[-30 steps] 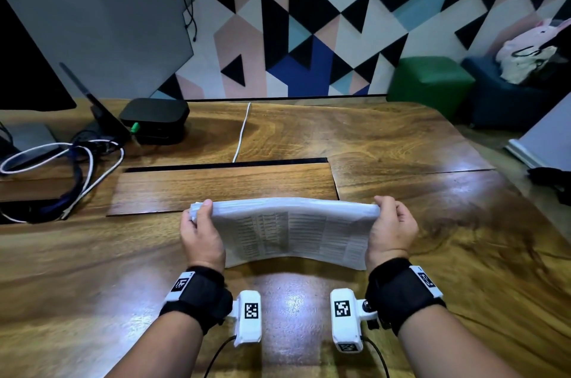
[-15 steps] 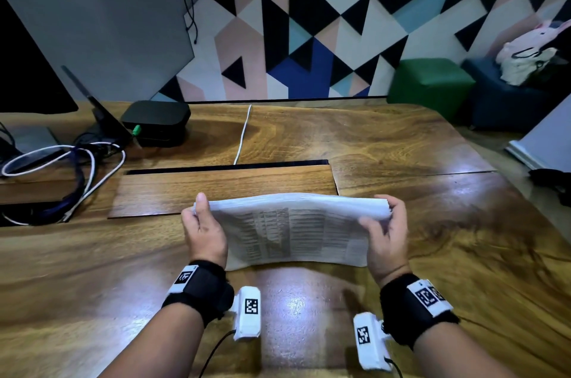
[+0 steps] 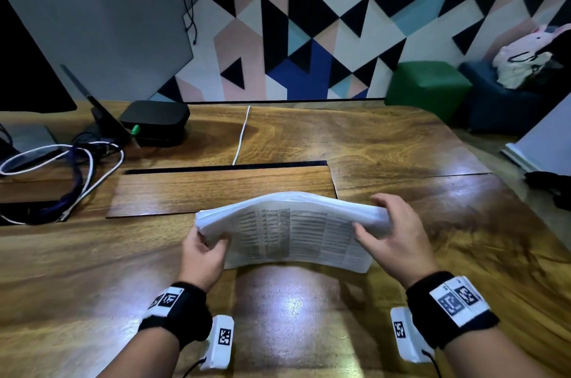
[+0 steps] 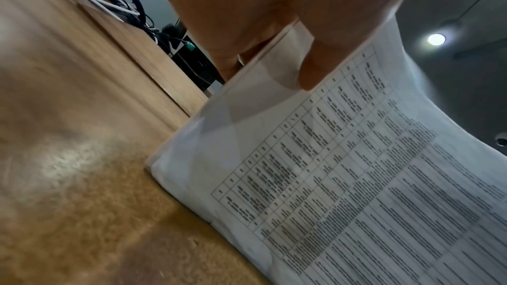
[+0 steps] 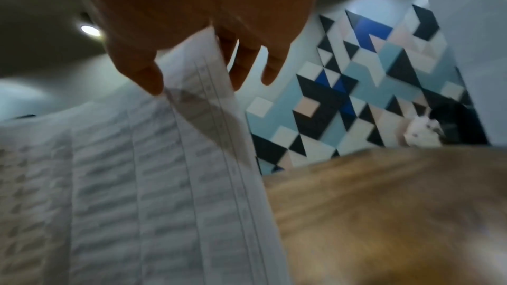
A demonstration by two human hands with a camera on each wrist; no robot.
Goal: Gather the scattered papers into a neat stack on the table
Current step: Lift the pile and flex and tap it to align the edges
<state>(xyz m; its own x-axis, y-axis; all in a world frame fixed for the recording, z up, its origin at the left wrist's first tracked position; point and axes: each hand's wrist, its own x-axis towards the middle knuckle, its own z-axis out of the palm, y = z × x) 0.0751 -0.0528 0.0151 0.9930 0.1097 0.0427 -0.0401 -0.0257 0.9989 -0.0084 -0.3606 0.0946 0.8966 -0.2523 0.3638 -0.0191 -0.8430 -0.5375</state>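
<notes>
A thick stack of printed papers (image 3: 290, 232) stands on its lower edge on the wooden table (image 3: 309, 316), leaning toward me and bowed upward in the middle. My left hand (image 3: 204, 249) grips its left end, thumb on the printed front, fingers behind. My right hand (image 3: 391, 232) holds the right end, thumb on the front and fingers spread over the top and back. The left wrist view shows the thumb (image 4: 312, 68) pressed on the tabled sheet (image 4: 356, 181). The right wrist view shows the paper's edge (image 5: 214, 99) between thumb and fingers.
A rectangular wooden flap (image 3: 216, 192) with a dark slot lies behind the stack. Tangled white and blue cables (image 3: 71, 173) and a black box (image 3: 154, 122) sit at the back left. A white cable (image 3: 241, 136) runs to the slot. The table's right edge is near.
The stack has shifted slightly right and bowed up more in the middle. My right hand has turned and moved over the stack's right end, and my left thumb has come onto the front.
</notes>
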